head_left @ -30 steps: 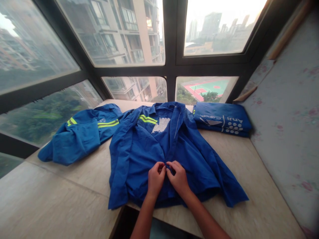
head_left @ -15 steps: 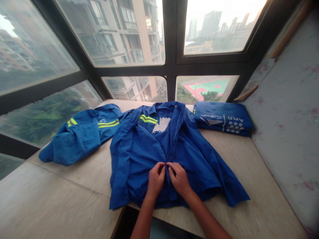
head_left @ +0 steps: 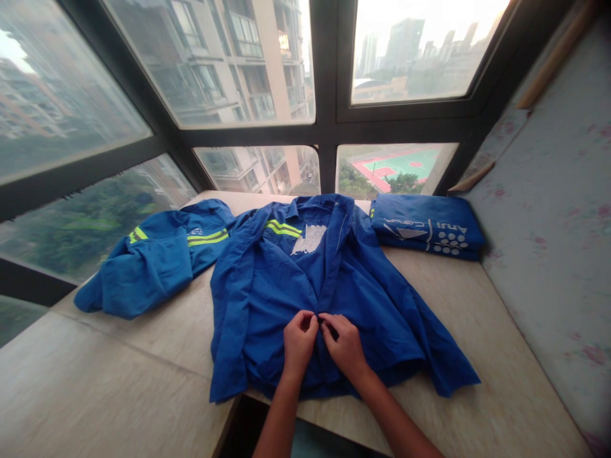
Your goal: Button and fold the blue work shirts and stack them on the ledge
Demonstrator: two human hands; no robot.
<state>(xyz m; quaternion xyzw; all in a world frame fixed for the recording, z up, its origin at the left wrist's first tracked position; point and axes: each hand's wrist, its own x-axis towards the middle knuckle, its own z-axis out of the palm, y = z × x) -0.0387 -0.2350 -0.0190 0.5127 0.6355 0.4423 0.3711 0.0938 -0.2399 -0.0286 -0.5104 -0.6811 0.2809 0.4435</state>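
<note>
Deep-blue cloth jacket (head_left: 281,305) lies spread, collar toward the windows, mid-ledge at the near edge. Yellow-green striped band (head_left: 284,228) on its chest, white patch (head_left: 310,238) in the neck opening.

Left hand (head_left: 300,336) and right hand (head_left: 344,340) meet at the lower front: thumb and index closed to a pinch each, on the front edges of the cloth. Detail between the tips too small to read.

Surface: beige marbled ledge (head_left: 124,375), thin joint line on the left, dark recess (head_left: 245,416) below the near edge. Left: crumpled blue jacket with yellow-green bands (head_left: 147,273), beside the spread one. Right: flat folded blue cloth stack with white lettering and dots (head_left: 401,213), near the wall.

Room: dark grey metal window frame (head_left: 326,70) around the corner. Right wall has pale floral wallpaper (head_left: 539,273), brown strip (head_left: 554,60) along its upper edge. Outside: beige apartment block (head_left: 267,57), green-and-red sports court (head_left: 405,166), hazy towers.
</note>
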